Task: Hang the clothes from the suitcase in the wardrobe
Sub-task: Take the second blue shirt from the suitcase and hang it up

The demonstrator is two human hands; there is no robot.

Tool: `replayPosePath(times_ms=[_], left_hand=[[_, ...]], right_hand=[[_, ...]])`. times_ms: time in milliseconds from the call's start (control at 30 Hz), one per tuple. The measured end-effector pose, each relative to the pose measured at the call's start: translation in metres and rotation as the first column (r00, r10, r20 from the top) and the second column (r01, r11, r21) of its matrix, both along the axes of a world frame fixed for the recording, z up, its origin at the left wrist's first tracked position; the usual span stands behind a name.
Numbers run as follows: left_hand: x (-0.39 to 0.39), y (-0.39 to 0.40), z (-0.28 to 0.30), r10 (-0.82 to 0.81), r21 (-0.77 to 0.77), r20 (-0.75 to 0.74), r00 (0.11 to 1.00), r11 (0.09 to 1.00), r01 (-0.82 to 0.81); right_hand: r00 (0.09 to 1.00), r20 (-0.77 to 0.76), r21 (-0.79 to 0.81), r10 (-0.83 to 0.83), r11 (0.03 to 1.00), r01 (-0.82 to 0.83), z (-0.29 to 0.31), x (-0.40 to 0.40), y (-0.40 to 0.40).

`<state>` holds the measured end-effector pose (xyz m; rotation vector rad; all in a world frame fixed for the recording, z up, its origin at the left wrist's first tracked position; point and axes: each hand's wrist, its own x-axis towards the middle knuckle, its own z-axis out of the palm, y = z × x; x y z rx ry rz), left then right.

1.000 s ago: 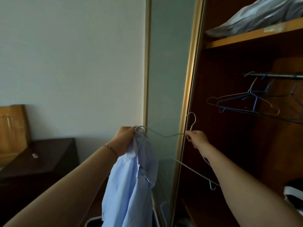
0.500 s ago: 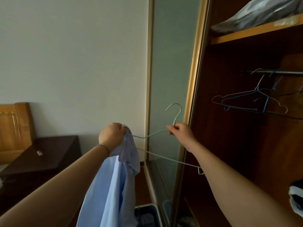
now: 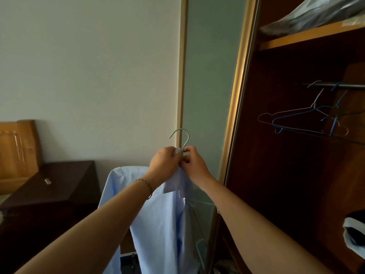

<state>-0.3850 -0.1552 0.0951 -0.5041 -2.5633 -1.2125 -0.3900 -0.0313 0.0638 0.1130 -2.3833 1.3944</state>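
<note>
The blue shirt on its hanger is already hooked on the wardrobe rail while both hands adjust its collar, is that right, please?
Not quite. In the head view the hanger is not on the rail; its hook is free, outside the wardrobe. The left hand and right hand hold the blue shirt at its collar.

Lt blue shirt [image 3: 158,220]; pale green hanger [image 3: 182,138].

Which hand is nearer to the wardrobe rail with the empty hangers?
The right hand, though neither touches the rail. It pinches the neck of the hanger below and left of the rail; the left hand, gripping the blue shirt, sits just beyond it, farther left.
</note>
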Motion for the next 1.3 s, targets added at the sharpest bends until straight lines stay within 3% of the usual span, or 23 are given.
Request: replayPosePath(times_ms=[100,200,267,367,433,567,700,867,967,1033,1300], left_hand=[[0.005,-0.009,0.001,-0.078,-0.059,0.048,0.996,0.995,0.081],[0.001,-0.023,0.003,0.006,-0.212,-0.102,0.995,0.977,-0.028],[-0.009,-0.033,-0.001,0.055,-0.141,-0.159,0.986,0.987,-0.078],[-0.019,-0.040,-0.011,-0.047,-0.257,0.020,0.999,0.965,0.051],[-0.020,-0.039,-0.018,-0.078,-0.295,0.050,0.996,0.951,0.090],[-0.025,-0.042,-0.017,-0.038,-0.218,-0.040,0.998,0.976,0.028],[-0.030,-0.053,-0.003,-0.100,-0.144,-0.057,0.993,0.985,0.091],[-0.030,-0.063,0.013,-0.124,-0.045,-0.101,0.987,0.992,0.120],[-0.025,-0.066,0.024,-0.061,0.084,-0.114,0.992,0.994,0.071],[-0.021,-0.066,0.030,-0.059,0.137,-0.113,0.992,0.988,0.074],[-0.014,-0.057,0.038,-0.085,0.195,-0.136,0.987,0.975,0.110]], right_hand=[[1.000,-0.026,0.033,-0.004,0.999,0.005,-0.002,-0.001,0.007],[0.999,-0.034,0.037,0.009,0.999,-0.008,0.000,0.003,0.012],[0.999,-0.052,-0.006,0.002,1.000,-0.002,0.002,0.004,0.017],[0.998,-0.056,-0.101,-0.030,0.995,0.024,0.003,0.002,0.024],[1.000,-0.014,-0.129,0.009,0.992,-0.011,0.004,0.003,0.022],[0.960,0.110,-0.299,0.256,0.930,-0.213,0.016,0.014,0.027],[0.891,0.367,-0.378,0.268,0.918,-0.120,0.009,0.011,0.060],[0.763,0.567,-0.420,0.310,0.906,-0.055,-0.021,0.015,0.094],[0.725,0.558,-0.512,0.403,0.855,-0.081,-0.037,0.022,0.100],[0.735,0.546,-0.485,0.402,0.867,-0.114,-0.044,0.025,0.098],[0.764,0.508,-0.567,0.398,0.822,-0.051,-0.054,0.023,0.046]])
